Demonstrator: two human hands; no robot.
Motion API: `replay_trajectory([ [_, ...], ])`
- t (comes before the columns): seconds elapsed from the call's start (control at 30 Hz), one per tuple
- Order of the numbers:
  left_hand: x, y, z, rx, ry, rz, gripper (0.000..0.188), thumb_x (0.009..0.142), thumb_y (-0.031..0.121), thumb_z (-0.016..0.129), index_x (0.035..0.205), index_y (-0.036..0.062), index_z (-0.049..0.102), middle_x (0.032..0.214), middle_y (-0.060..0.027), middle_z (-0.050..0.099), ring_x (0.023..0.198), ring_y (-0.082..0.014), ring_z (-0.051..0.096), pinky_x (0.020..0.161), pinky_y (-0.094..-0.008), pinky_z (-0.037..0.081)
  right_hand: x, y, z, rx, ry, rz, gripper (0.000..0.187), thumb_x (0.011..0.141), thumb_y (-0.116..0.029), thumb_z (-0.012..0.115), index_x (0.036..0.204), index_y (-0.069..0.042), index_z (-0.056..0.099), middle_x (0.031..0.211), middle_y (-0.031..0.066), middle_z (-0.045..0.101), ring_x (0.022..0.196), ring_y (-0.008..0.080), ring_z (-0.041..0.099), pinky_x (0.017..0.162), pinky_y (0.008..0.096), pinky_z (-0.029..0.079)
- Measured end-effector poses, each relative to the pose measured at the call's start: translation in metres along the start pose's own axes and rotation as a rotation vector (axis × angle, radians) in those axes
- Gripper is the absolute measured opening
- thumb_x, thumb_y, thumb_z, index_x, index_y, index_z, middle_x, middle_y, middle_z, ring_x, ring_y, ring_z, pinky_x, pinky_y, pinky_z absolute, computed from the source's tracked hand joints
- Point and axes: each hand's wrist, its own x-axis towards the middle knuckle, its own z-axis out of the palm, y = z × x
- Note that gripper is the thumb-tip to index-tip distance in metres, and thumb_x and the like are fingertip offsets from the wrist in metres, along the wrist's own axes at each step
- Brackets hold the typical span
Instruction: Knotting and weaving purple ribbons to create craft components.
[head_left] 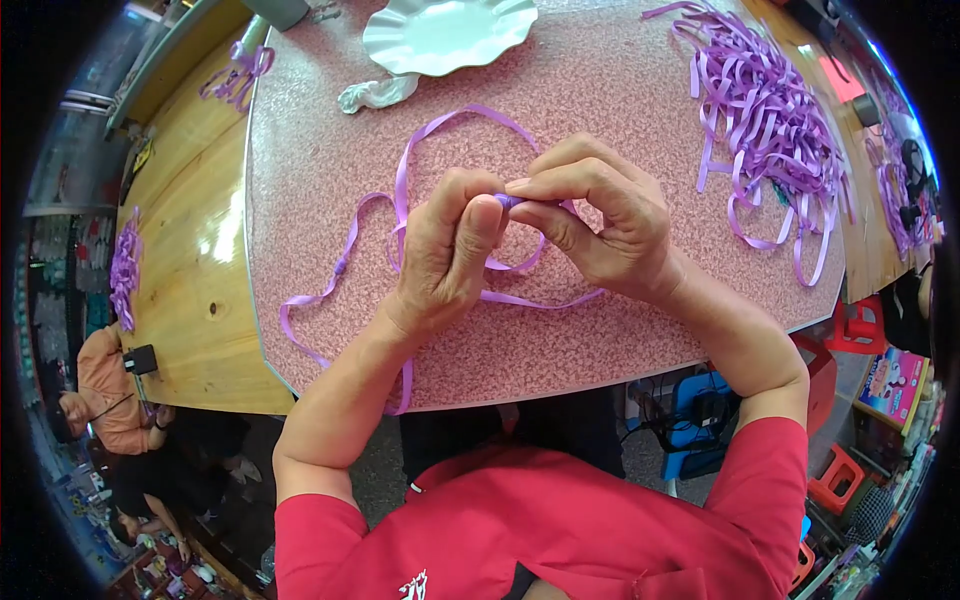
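A long purple ribbon loops over the speckled pink tabletop and runs up into my fingers. My left hand pinches it between thumb and curled fingers. Close beside, my right hand grips the same ribbon between thumb and forefinger. A small bunched, knot-like bit of ribbon shows between the two sets of fingertips; its detail is partly hidden. Another small knot sits in the length left of my left hand, and a tail hangs near the table's front edge.
A big heap of purple ribbons lies at the far right. A white scalloped plate and a crumpled white tissue are at the back. More ribbons rest on the wooden table at left. Two people are at the lower left.
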Motion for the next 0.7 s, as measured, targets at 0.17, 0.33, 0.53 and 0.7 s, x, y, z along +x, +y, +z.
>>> replay_trajectory([
  [0.17, 0.005, -0.011, 0.0, 0.112, -0.001, 0.137, 0.015, 0.101, 0.015, 0.05, 0.097, 0.0015, 0.056, 0.073, -0.0056, 0.051, 0.063, -0.0123, 0.046, 0.056, -0.0285, 0.038, 0.0, -0.001, 0.0, 0.0, -0.005, -0.008, 0.021, 0.078, -0.002, 0.077, 0.096, -0.003, 0.065, 0.086, 0.0102, 0.065, 0.074, 0.0176, 0.064, 0.059, 0.0275, 0.051],
  [0.33, 0.005, -0.001, 0.005, 0.13, 0.025, 0.123, 0.014, 0.1, 0.013, 0.051, 0.093, 0.0014, 0.056, 0.072, -0.006, 0.05, 0.061, -0.0129, 0.045, 0.055, -0.0296, 0.038, 0.0, 0.003, 0.0, -0.027, 0.015, -0.106, 0.021, 0.077, 0.0, 0.076, 0.094, -0.002, 0.065, 0.084, 0.011, 0.065, 0.071, 0.0189, 0.064, 0.056, 0.0282, 0.051],
  [0.53, 0.001, 0.012, 0.012, -0.09, 0.04, -0.159, 0.023, 0.102, 0.022, 0.049, 0.095, 0.0027, 0.057, 0.073, -0.0007, 0.05, 0.063, -0.0062, 0.043, 0.054, -0.0229, 0.036, 0.0, 0.002, 0.0, -0.128, 0.022, -0.213, 0.021, 0.077, 0.002, 0.075, 0.094, -0.001, 0.064, 0.083, 0.0118, 0.064, 0.07, 0.0207, 0.065, 0.056, 0.0283, 0.052],
  [0.7, 0.002, 0.008, 0.013, -0.215, 0.029, -0.122, 0.026, 0.104, 0.026, 0.044, 0.097, 0.0039, 0.056, 0.074, 0.0014, 0.049, 0.063, -0.0046, 0.043, 0.054, -0.0199, 0.036, -0.004, 0.0, 0.003, 0.061, 0.038, -0.013, 0.019, 0.078, 0.0, 0.075, 0.094, -0.001, 0.065, 0.086, 0.0114, 0.066, 0.074, 0.0196, 0.066, 0.06, 0.028, 0.053],
])
